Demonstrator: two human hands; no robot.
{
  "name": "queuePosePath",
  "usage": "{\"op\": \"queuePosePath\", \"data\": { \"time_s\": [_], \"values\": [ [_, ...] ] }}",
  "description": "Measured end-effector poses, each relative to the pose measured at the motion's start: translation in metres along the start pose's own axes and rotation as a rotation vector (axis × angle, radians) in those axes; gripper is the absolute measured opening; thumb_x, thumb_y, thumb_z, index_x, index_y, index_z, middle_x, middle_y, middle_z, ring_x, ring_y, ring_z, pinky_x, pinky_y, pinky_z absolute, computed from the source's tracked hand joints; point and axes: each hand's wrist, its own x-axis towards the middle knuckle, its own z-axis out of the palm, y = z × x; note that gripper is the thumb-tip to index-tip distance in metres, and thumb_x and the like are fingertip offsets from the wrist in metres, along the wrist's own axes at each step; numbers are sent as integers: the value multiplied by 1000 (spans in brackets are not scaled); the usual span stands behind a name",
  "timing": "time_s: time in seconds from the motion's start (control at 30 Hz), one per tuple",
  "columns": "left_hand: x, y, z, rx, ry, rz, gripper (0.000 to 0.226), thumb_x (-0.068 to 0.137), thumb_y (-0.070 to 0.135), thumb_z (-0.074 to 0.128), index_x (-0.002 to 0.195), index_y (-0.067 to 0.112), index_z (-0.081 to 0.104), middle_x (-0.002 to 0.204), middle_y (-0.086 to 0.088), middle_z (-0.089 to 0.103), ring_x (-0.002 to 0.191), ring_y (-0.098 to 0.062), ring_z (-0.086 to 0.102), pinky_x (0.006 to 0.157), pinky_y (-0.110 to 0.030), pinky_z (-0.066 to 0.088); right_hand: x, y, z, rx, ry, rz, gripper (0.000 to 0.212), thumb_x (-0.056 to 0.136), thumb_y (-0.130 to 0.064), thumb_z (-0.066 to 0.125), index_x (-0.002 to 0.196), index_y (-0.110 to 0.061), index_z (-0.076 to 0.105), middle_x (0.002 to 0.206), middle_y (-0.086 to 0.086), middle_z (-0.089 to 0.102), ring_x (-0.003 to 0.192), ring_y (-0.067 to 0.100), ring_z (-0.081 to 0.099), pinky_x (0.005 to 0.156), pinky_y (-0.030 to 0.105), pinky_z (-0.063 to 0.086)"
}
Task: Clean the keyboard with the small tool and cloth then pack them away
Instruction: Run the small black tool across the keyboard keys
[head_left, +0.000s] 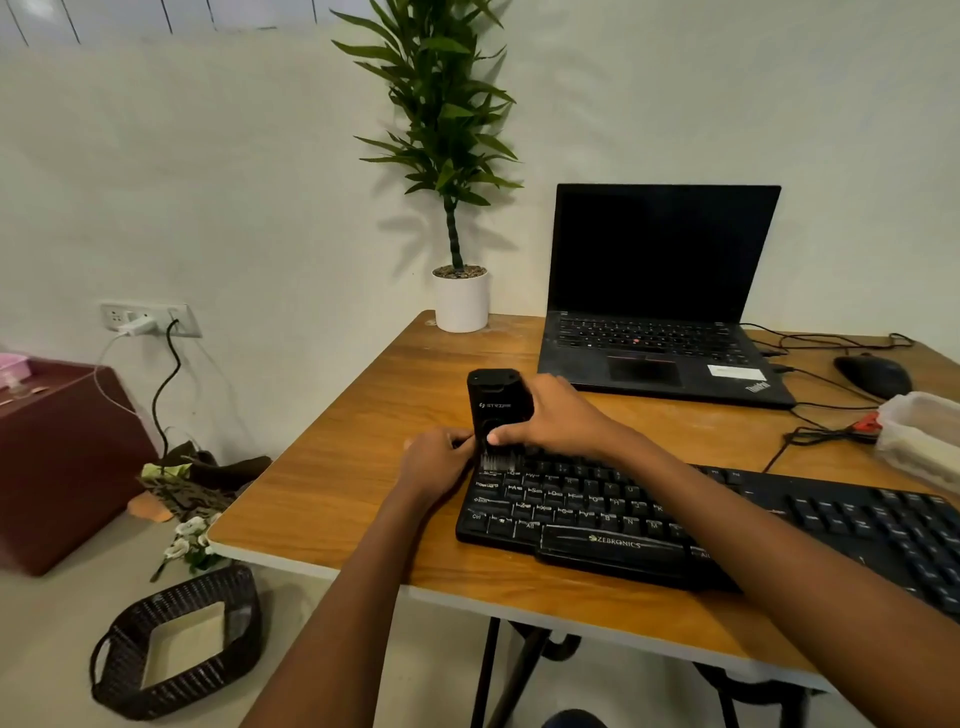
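Soft, even indoor light; plant (441, 104) throws faint shadows on the wall (208, 156) (wide-angle bending at edges); slight blur.

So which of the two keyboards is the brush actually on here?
The standalone Zebronics keyboard in front: the cleaning tool in the right hand has its bristles on the top-left keys. The laptop keyboard behind it is untouched.

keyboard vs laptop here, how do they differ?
The keyboard lies flat near the front edge of the table; the laptop stands open behind it, screen dark. The left hand and right hand hold the tool at the keyboard's far-left corner; the laptop is untouched. Both are black and sit on the table.
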Motion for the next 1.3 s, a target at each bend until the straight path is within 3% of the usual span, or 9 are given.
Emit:
{"op": "queuePosePath", "data": {
  "time_s": [0.13, 0.3, 0.5, 0.63, 0.8, 0.93, 1.1, 1.23, 1.3],
  "values": [
    [-1, 2, -1, 7, 19, 6, 42, 97, 20, 50, 55, 27, 49, 53, 11, 50, 51, -6, 44, 78, -39, 42, 2, 0, -2, -36, -39, 6, 46, 72, -20, 78, 112, -19, 55, 89, -16, 55, 80, -4, 52, 63, 9, 35],
    [-1, 2, 0, 3, 12, -8, 34, 95, 18, 51, 62, 21, 59, 55, 9, 50, 53, -8, 44, 71, -33, 33, 4, 2, 1, -52, -12, -9, 45, 71, -19, 78, 111, -18, 57, 99, -5, 61, 88, 5, 53, 68, 11, 39],
    [0, 2, -1, 11, 14, -30, 38, 95, 18, 51, 58, 28, 49, 62, 5, 55, 65, -18, 51, 90, -47, 42, 4, 3, 3, 0, -33, -26, 50, 72, -17, 78, 116, -15, 56, 108, -2, 62, 98, 11, 56, 76, 13, 41],
    [-2, 2, -1, 13, 13, -15, 39, 95, 18, 51, 58, 29, 49, 60, 9, 54, 65, -18, 52, 92, -49, 42, 3, 6, 6, 23, 3, -25, 51, 72, -18, 79, 117, -16, 56, 102, -8, 59, 94, 7, 57, 73, 12, 41],
    [-2, 3, -1, -3, 5, 12, 38, 96, 19, 51, 59, 29, 53, 69, -5, 63, 64, -21, 54, 75, -38, 42, 5, -2, -11, 56, -232, 49, 42, 74, -10, 76, 103, -23, 49, 92, -7, 58, 76, 5, 59, 62, 19, 52],
    [-1, -2, -1, 51, -5, 12, 25, 94, 12, 51, 69, 17, 55, 83, -16, 67, 82, -34, 61, 90, -45, 45, 12, -8, -1, -111, -146, -46, 48, 72, -17, 79, 113, -15, 53, 100, -7, 58, 90, 9, 54, 72, 17, 42],
    [-3, 3, -1, -11, 0, 27, 27, 97, 29, 51, 78, 27, 70, 73, 2, 68, 70, -18, 61, 88, -42, 43, 7, 4, -19, 74, -224, 74, 43, 73, -7, 77, 102, -22, 49, 92, -9, 57, 85, 12, 60, 64, 16, 53],
    [-2, -1, -2, 23, -8, 2, 35, 93, 14, 55, 60, 27, 51, 62, 7, 56, 71, -26, 58, 92, -49, 44, 5, 5, 5, 22, -65, -10, 50, 72, -18, 79, 114, -18, 54, 102, -8, 58, 94, 7, 55, 76, 12, 43],
    [-3, 0, -3, 24, -2, -4, 39, 93, 13, 55, 57, 27, 49, 60, 5, 55, 69, -28, 58, 85, -43, 44, 4, 4, 4, 44, -72, -6, 49, 72, -18, 79, 113, -20, 53, 103, -8, 58, 93, 7, 55, 77, 14, 45]
  ]
}}
